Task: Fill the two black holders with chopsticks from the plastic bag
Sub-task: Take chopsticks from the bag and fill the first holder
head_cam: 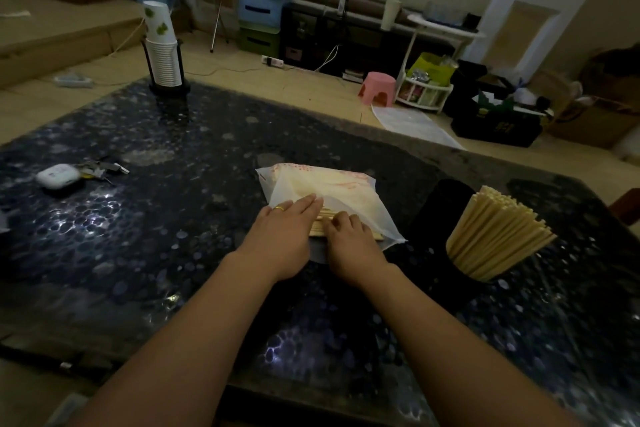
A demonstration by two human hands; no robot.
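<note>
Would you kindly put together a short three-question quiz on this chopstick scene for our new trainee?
1. True or false: the filled holder stands on the person's right.
2. Which hand wears a ring? A) left hand B) right hand
3. Fill in: both hands are at the open end of the plastic ____.

Key
1. True; it is packed with chopsticks, beside a dark second holder whose contents cannot be seen.
2. A
3. bag; the right hand's fingers curl over chopstick ends there, the left's lie straight.
</note>
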